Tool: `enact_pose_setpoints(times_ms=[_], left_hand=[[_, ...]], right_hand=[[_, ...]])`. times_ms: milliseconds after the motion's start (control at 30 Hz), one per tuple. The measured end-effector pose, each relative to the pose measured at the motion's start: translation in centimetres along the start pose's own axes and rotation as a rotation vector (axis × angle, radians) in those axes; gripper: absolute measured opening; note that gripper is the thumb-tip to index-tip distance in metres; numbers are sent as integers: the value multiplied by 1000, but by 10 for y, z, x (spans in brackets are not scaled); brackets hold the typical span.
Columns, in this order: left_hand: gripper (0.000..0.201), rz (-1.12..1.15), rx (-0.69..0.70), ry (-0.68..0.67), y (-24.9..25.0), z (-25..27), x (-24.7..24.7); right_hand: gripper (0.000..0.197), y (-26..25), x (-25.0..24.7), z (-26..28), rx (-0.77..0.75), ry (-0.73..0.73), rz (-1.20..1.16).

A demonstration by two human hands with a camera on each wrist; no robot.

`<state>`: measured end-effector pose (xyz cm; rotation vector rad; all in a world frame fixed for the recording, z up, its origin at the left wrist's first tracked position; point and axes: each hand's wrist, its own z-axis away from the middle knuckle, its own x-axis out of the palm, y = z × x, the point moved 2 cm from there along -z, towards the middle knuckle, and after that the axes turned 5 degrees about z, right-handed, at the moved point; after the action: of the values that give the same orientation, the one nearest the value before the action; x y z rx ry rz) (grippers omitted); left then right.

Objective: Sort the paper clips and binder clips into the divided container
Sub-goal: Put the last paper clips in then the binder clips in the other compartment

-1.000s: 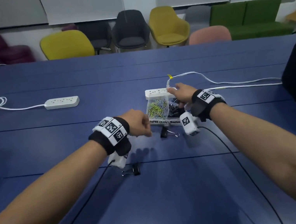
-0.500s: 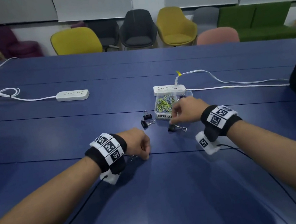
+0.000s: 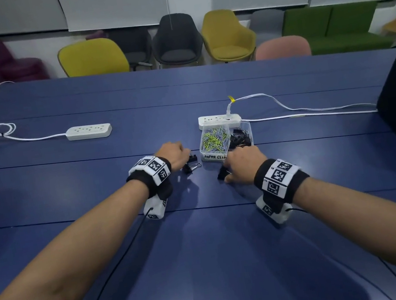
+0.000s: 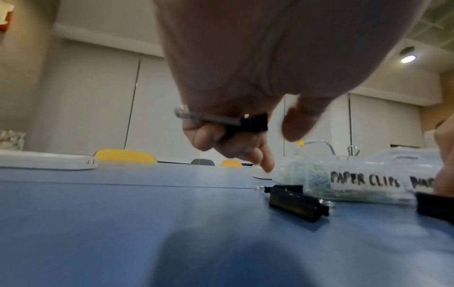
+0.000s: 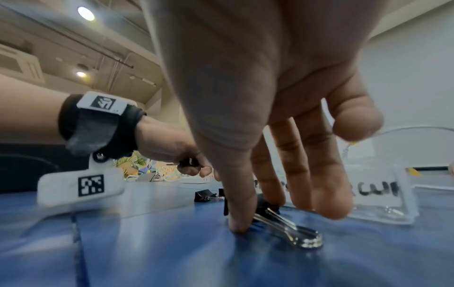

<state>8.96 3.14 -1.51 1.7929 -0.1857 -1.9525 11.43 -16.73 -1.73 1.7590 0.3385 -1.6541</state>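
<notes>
Black binder clip (image 5: 264, 205) with chrome wire handles lies flat on the blue table (image 3: 210, 264), and the right hand (image 3: 242, 166) comes down over it, thumb tip planted on the table against its near side and the fingers reaching past its far side. They have not closed yet, so I judge this a pick just about to happen. The handles trail toward the wrist, which leaves the black body as the part to pinch.

Over on the left, the left hand (image 3: 173, 155) has its fingers curled round a second binder clip (image 4: 248, 122), held off the table, while its index finger points down toward another loose clip (image 4: 297, 202) lying just beside the container; probably it means to gather two in one trip.

Close behind both hands stands the clear divided container (image 3: 246, 126), near enough for short drops. Its left compartment, labelled PAPER CLIPS, holds coloured paper clips (image 3: 214, 139); the right one holds black binder clips already sorted. A white power strip (image 3: 219, 120) sits touching or just behind it.
</notes>
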Motion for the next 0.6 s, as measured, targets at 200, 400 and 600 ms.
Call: enact_pose_setpoints(times_ms=[200, 400, 600], left_hand=[[61, -82, 39, -63, -7, -9, 15], [42, -74, 73, -99, -6, -7, 7], [39, -5, 120, -35, 37, -13, -37]], right_hand=[[48, -3, 0, 7, 7, -68, -253], [38, 38, -17, -7, 238, -24, -563], [34, 75, -8, -32, 468, 34, -783]])
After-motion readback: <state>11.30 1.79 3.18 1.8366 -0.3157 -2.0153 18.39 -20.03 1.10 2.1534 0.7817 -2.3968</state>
